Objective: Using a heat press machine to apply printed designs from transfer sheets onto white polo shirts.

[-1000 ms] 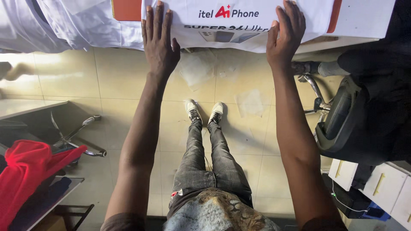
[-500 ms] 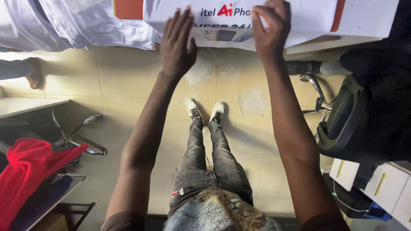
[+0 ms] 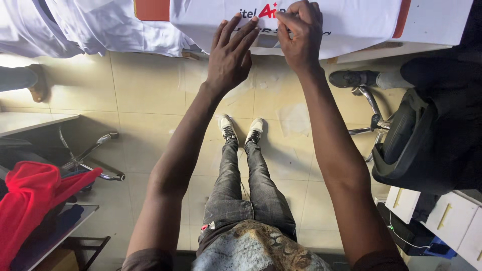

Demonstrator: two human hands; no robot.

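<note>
The left hand (image 3: 231, 55) lies open, fingers spread flat on the lower edge of a white printed sheet (image 3: 351, 22) at the top of the view. Just beside it, the right hand (image 3: 300, 37) is curled, its fingertips (image 3: 281, 17) seemingly pinching something small against the sheet, though what cannot be made out. More white cloth (image 3: 100, 25) lies to the left. Below are 2 sneakers (image 3: 241, 129), an office chair (image 3: 416, 140) at right, and red fabric (image 3: 30, 190) lower left.
</note>
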